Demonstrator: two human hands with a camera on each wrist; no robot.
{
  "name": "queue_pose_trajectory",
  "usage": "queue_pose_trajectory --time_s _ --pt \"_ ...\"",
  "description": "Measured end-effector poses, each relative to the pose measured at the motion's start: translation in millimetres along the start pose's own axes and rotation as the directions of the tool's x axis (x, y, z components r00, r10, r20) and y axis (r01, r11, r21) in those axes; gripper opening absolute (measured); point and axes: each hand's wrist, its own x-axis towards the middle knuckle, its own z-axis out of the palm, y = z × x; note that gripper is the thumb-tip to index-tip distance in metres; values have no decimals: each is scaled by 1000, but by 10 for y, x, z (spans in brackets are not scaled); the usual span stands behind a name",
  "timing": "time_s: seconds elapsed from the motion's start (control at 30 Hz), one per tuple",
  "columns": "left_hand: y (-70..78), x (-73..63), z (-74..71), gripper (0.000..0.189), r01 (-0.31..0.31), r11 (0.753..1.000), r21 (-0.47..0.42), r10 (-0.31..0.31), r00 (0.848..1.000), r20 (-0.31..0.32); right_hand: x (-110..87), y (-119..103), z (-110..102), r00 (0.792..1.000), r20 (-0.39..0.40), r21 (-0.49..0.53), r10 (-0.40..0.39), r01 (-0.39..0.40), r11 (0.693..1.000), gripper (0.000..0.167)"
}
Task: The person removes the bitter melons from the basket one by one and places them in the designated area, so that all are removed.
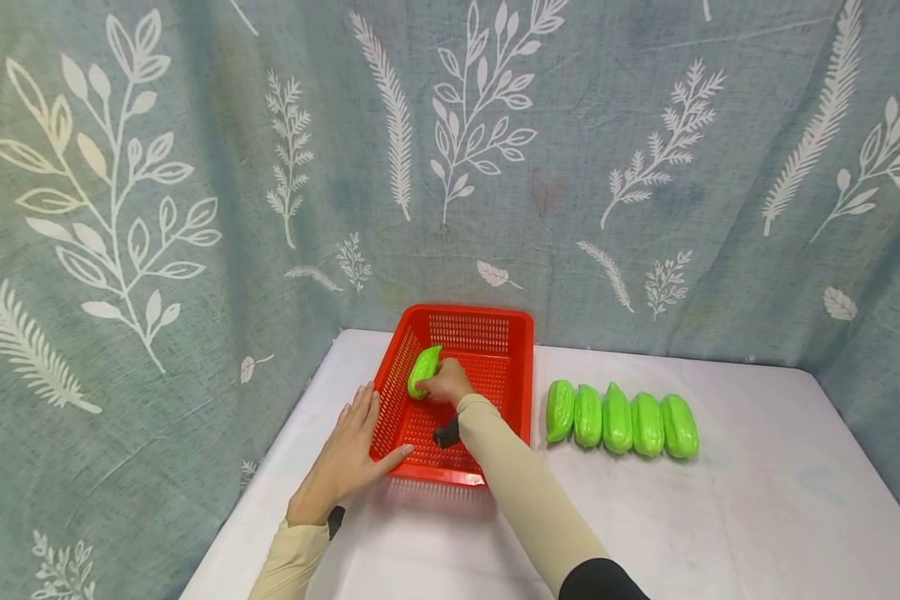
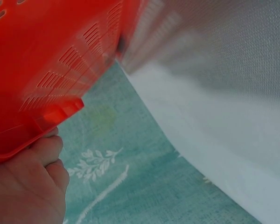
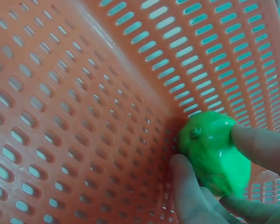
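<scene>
In the head view, my right hand (image 1: 448,383) reaches into the red plastic basket (image 1: 525,375) and grips a glossy bright green, elongated piece of fruit or vegetable (image 1: 423,372) near the basket's left wall. Thumb and fingers pinch it from both sides in the right wrist view, where a small stem nub shows on the green piece (image 3: 214,149). My left hand (image 1: 351,450) rests against the basket's near left corner, its fingers stretched along the left rim and its thumb at the front rim. The left wrist view shows that hand (image 2: 28,182) right at the red rim (image 2: 60,114).
Several similar green pieces (image 1: 617,419) stand side by side in a row to the right of the basket on the white tabletop (image 1: 757,500). Behind and to the left hangs a grey-green curtain (image 1: 555,225) with white leaf prints.
</scene>
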Motion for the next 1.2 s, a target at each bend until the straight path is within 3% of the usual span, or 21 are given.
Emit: queue_pose_trajectory --time_s 0.27,0.57,0.8,1.0,1.2 --pt "7 -26 16 110 3 1000 0 -3 1000 -6 -48 -7 -27 998 59 134 15 -23 991 42" --pt "12 -13 20 110 0 1000 -13 0 1000 -7 -32 -35 -141 977 204 358 64 -135 924 46" --pt "1 -9 39 110 -9 1000 -20 9 1000 -16 -10 -24 -219 968 240 399 74 -168 901 47" --pt "-31 7 43 111 -12 1000 -10 12 1000 -24 -19 -46 -369 955 280 444 96 -217 869 64" --pt "-27 4 16 110 -13 1000 -11 13 1000 -16 -68 -84 -490 940 324 474 111 -263 840 58"
